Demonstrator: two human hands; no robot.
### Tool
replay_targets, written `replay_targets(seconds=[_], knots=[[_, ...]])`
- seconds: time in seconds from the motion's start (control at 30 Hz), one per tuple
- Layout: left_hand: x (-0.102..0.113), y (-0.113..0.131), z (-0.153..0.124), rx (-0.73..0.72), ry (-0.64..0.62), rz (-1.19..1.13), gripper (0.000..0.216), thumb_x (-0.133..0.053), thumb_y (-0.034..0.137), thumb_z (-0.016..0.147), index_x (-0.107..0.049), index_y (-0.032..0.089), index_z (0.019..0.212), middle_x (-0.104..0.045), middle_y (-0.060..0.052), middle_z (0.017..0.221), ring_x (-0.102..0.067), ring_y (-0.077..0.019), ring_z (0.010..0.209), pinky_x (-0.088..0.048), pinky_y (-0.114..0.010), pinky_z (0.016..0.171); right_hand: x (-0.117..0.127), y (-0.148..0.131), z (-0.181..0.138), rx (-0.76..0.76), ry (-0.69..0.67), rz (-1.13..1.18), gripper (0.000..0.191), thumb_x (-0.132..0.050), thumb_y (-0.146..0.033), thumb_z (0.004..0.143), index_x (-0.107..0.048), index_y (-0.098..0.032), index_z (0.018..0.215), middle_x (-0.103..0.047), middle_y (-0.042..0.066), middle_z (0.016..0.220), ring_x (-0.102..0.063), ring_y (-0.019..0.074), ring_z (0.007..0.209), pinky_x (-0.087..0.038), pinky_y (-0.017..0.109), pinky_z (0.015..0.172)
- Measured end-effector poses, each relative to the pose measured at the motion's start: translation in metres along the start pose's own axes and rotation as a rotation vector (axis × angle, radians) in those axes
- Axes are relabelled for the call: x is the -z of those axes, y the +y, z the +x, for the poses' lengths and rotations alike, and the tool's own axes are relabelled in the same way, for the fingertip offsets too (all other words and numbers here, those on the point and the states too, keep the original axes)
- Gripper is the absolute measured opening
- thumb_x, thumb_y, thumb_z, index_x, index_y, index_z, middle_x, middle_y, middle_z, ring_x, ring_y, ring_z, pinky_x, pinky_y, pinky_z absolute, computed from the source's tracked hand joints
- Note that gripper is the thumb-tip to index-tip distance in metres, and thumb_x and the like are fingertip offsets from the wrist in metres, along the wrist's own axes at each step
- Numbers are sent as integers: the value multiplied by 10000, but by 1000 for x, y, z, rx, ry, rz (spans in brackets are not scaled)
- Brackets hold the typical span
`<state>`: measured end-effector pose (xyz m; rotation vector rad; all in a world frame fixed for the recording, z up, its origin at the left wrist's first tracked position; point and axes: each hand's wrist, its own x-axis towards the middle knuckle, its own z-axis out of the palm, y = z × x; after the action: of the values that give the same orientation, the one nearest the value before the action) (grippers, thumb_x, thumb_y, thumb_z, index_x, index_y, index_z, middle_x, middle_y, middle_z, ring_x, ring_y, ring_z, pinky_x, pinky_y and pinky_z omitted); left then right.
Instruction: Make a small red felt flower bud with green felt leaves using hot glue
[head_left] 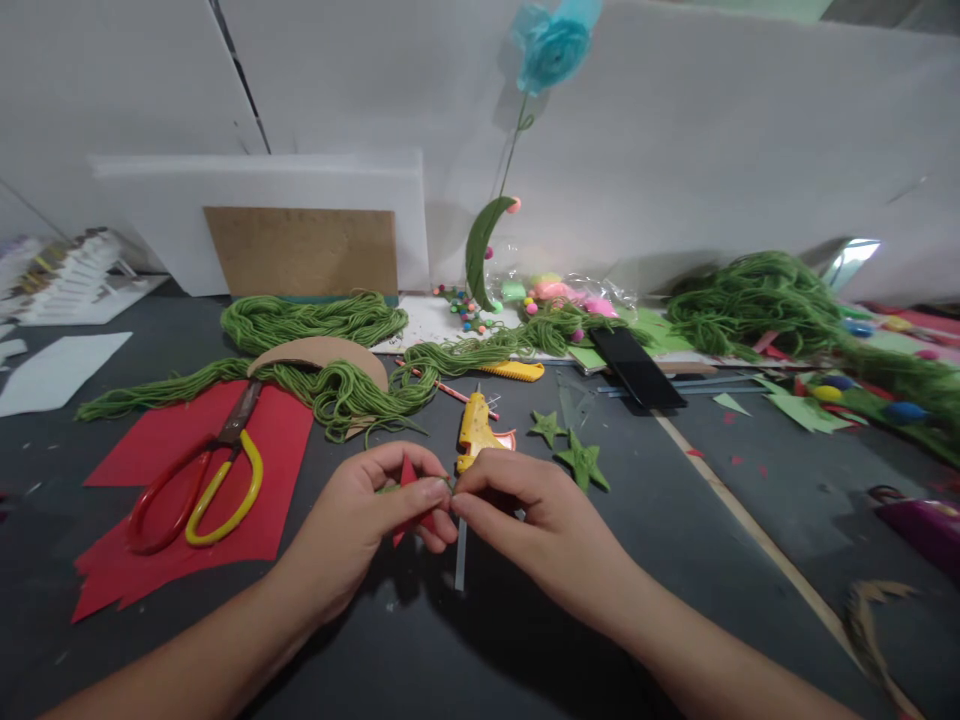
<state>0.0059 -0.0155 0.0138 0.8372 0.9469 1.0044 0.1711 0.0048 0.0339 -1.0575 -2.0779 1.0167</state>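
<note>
My left hand [382,510] is closed on a small red paper star [409,490], whose pointed tips stick out between the fingers. A bit of green shows against the star, probably yarn. Close beside it, my right hand [540,510] pinches with thumb and forefinger; what is between those fingertips is too small to make out. Just behind the hands lies a yellow glue gun [474,425], its clear glue stick [460,560] reaching out below them. Two yarn-covered green stars, a smaller star [547,428] and a larger star [584,462], rest right of the glue gun.
Scissors [229,440] lie on red paper [277,500] at left. Green yarn bundles [315,322] spread behind, around a brown cardboard crescent [322,352]. A black phone [637,365] and a yellow cutter [514,371] lie further back. A green crescent [480,255] stands against the wall.
</note>
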Motion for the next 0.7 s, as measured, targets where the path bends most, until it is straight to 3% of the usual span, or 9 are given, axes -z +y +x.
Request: replay_targets(seconds=[0.3, 0.43, 0.53, 0.6, 0.7], knots=[[0, 4, 2, 21, 46, -68, 40, -637, 185, 762, -618, 150, 759, -645, 13, 592, -569, -48, 502, -419, -122, 496, -2, 6, 2, -32, -76, -58, 167, -495, -179, 848, -625, -166, 744, -613, -15, 702, -543, 100, 665, -376, 195, 621], [1, 7, 3, 15, 50, -127, 45, -636, 150, 754, -615, 135, 717, -681, -16, 733, -568, -39, 513, -449, -120, 496, -8, 13, 3, -36, -97, -86, 194, -486, -196, 855, -613, -162, 712, -549, -29, 634, -506, 93, 620, -352, 192, 587], [2, 8, 3, 5, 49, -92, 65, -650, 159, 743, -604, 131, 707, -689, -29, 719, -610, -73, 567, -480, -147, 534, -9, 14, 3, 3, -112, -141, 228, -486, -194, 851, -585, -160, 648, -494, -38, 589, -471, 87, 580, -331, 188, 557], [4, 9, 4, -11, 70, -50, 77, -662, 170, 734, -600, 133, 708, -695, -30, 691, -631, -93, 588, -492, -166, 554, -6, 14, 5, 13, -79, -243, 223, -486, -226, 853, -583, -164, 661, -522, -25, 616, -484, 98, 598, -332, 200, 570], [8, 10, 8, -75, 132, 13, 95, -680, 192, 720, -603, 137, 722, -708, -32, 690, -650, -117, 605, -512, -201, 590, 4, 18, 10, -96, 45, -556, 225, -466, -308, 859, -577, -171, 719, -575, 10, 658, -499, 127, 590, -305, 230, 544]])
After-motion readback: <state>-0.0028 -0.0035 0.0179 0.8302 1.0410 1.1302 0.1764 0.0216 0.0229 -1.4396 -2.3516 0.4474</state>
